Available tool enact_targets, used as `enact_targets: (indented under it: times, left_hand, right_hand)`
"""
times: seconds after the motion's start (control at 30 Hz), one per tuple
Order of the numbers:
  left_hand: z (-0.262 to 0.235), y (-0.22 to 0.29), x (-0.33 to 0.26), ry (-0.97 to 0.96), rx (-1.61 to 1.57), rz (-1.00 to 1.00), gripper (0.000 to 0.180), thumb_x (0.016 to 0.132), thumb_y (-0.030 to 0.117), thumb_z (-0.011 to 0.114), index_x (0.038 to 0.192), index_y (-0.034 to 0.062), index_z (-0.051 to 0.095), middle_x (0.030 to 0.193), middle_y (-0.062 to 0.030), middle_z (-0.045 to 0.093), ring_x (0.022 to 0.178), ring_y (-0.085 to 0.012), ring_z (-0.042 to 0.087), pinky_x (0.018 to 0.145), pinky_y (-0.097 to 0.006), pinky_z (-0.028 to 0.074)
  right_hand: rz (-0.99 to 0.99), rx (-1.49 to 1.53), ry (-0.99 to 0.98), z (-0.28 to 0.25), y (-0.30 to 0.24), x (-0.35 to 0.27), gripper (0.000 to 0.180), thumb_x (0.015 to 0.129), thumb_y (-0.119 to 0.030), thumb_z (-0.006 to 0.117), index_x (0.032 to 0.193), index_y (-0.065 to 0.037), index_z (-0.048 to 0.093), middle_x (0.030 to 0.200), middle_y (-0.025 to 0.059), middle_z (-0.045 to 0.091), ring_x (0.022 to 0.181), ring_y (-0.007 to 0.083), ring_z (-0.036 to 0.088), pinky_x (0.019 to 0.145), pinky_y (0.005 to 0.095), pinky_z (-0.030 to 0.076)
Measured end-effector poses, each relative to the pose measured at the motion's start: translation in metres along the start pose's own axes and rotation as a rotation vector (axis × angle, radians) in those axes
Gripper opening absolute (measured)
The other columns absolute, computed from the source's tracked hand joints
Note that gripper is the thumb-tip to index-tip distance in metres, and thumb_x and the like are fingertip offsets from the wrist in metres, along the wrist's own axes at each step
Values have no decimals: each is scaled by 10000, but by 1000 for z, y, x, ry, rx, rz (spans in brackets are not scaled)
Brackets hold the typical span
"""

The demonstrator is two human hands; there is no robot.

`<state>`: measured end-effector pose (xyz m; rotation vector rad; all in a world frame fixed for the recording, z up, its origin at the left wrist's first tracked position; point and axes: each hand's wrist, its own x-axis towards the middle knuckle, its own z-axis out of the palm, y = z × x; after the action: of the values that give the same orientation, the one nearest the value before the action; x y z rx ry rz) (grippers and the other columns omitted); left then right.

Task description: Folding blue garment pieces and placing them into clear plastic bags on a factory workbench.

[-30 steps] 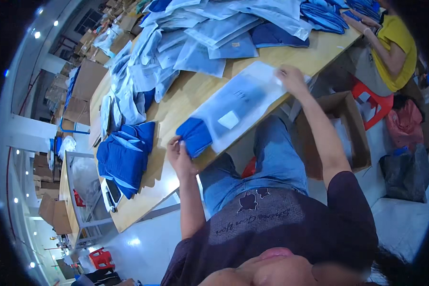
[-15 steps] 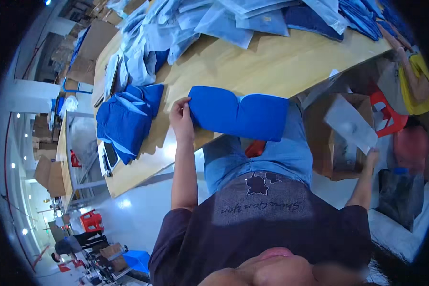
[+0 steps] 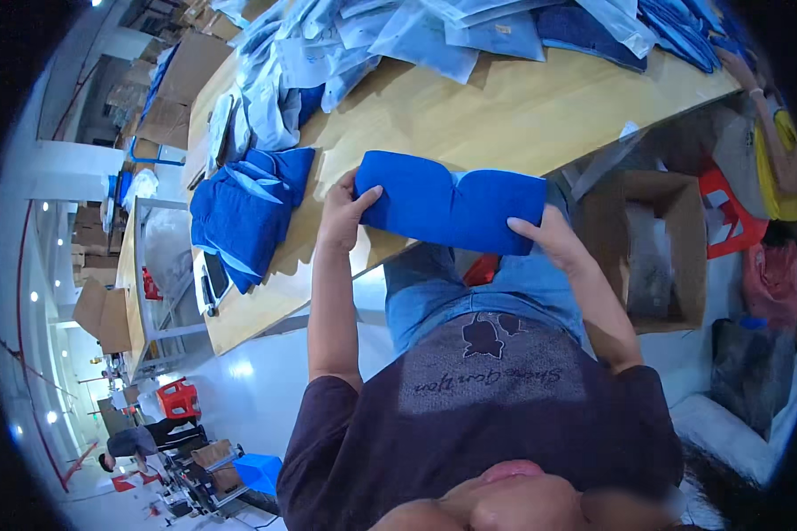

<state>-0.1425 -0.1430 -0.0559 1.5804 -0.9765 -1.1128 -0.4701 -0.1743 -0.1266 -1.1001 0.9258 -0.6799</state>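
Observation:
A folded bright blue garment (image 3: 452, 205) lies across the near edge of the wooden table (image 3: 496, 106). My left hand (image 3: 344, 212) grips its left end, thumb on top. My right hand (image 3: 553, 241) holds its right end from below. To the left on the table sits a stack of folded blue garments (image 3: 243, 212). A heap of garments in clear plastic bags (image 3: 398, 31) covers the far side of the table.
An open cardboard box (image 3: 651, 243) with a plastic bag inside stands on the floor at my right. A red stool (image 3: 726, 217) and another person in yellow (image 3: 779, 168) are beyond it. Boxes, another table and people fill the left.
The clear plastic bag was pulled off the blue garment and dropped into the box at right. My right hand came back and took the garment's right end.

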Motion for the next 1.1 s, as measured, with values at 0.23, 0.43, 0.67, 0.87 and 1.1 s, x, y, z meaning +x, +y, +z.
enact_targets:
  times: [0.23,0.43,0.67,0.87,1.1]
  left_hand:
    - [-31,7,3,-116,-184,468,283,799,5,632,1079,5,587,985,-133,612,862,-184,589,771,-296,494]
    - [-17,5,8,-97,450,863,238,732,-52,611,945,50,631,1001,-94,611,947,-228,570,827,-339,456]
    - [26,-15,-7,179,573,665,211,696,-47,598,871,64,640,1029,-77,589,947,-241,546,832,-330,433]
    - [45,-31,-1,207,686,755,186,702,-35,594,855,60,640,1022,-82,579,914,-246,547,815,-327,436]
    - [39,-33,0,136,566,646,178,711,-30,598,861,58,636,1029,-84,573,922,-252,539,816,-325,429]
  right_hand:
    - [-762,-292,-100,-22,-93,18,243,714,-43,626,954,-20,659,1047,66,620,903,162,567,799,268,438]
    - [-1072,-1120,129,-35,-120,40,283,702,-1,596,976,-50,649,1043,45,614,951,209,559,850,302,412]
    - [-986,-1046,162,17,-87,68,232,736,-72,629,968,-61,626,1008,57,607,916,228,548,845,311,404]
    - [-978,-1446,128,87,-66,94,264,727,-181,661,961,-63,628,891,71,603,835,245,554,767,323,429]
    - [-449,-303,324,-25,-92,105,137,864,-115,602,906,9,643,777,58,621,669,112,578,626,204,465]
